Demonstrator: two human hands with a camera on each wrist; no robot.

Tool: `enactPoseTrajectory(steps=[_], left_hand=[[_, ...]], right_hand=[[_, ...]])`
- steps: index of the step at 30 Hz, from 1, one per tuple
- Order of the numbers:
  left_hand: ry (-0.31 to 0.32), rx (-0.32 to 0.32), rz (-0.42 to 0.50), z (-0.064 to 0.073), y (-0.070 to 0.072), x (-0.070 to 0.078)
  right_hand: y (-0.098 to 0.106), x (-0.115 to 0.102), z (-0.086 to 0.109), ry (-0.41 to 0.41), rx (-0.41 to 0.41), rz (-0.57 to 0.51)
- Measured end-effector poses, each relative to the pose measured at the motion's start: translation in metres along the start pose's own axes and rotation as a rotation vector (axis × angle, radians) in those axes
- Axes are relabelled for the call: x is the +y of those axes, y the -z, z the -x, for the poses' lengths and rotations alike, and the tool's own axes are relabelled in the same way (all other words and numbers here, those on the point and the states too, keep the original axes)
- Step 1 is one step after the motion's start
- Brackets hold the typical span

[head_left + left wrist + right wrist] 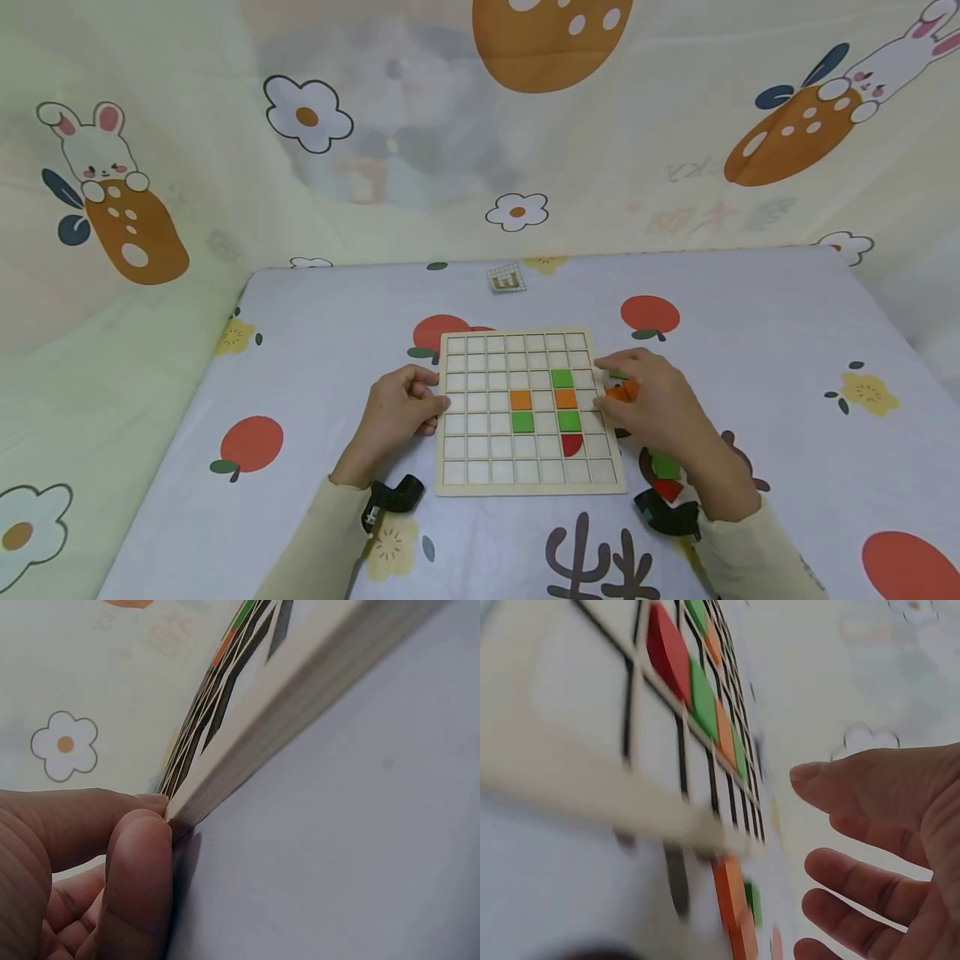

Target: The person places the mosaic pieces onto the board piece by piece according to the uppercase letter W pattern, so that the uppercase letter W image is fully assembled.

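Note:
A pale wooden grid board [501, 486] lies on the table between the two hands. Green tiles [522, 422], orange tiles [521, 400] and one red tile with a rounded side [572, 445] sit in some of its squares. At the board's left edge is the left hand [397, 406], its thumb and forefinger tips touching the rim [225, 769]; the other fingers bend loosely underneath. On the opposite side, the right hand [651, 402] has thumb and fingers spread near the right edge. In the right wrist view, nothing shows between those fingers [859, 784].
Loose orange pieces [624, 389] lie beside the board, partly under the right hand. Green [663, 465] and red pieces [667, 489] are near the right wrist. A small checked packet [506, 278] sits at the back of the patterned tablecloth [337, 325]. Printed cloth hangs behind.

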State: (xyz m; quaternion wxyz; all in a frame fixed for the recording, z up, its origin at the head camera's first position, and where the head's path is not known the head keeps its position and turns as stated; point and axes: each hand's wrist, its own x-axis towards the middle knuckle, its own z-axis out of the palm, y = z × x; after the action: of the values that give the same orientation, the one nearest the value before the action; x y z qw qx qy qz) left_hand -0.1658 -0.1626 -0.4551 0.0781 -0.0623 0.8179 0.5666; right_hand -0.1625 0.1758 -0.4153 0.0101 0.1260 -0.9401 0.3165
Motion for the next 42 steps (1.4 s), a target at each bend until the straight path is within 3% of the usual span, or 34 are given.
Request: enactPoseTrajectory(steps=[5,14,27,42], left_hand=[[0.009,-0.001,0.016,0.0,0.0,0.001],[0.004,-0.007,0.019,0.0,0.0,-0.002],[-0.004,-0.005,0.015,-0.001,0.0,-0.002],[-0.009,-0.006,-0.001,0.001,0.0,0.0]], right_hand=[[0.011,0.021,0.0,-0.026,0.014,0.025],[0.011,0.039,0.001,-0.147,-0.06,0.021],[0.01,0.044,0.004,-0.159,-0.055,0.039],[0.016,0.051,0.005,-0.178,-0.087,-0.019]])
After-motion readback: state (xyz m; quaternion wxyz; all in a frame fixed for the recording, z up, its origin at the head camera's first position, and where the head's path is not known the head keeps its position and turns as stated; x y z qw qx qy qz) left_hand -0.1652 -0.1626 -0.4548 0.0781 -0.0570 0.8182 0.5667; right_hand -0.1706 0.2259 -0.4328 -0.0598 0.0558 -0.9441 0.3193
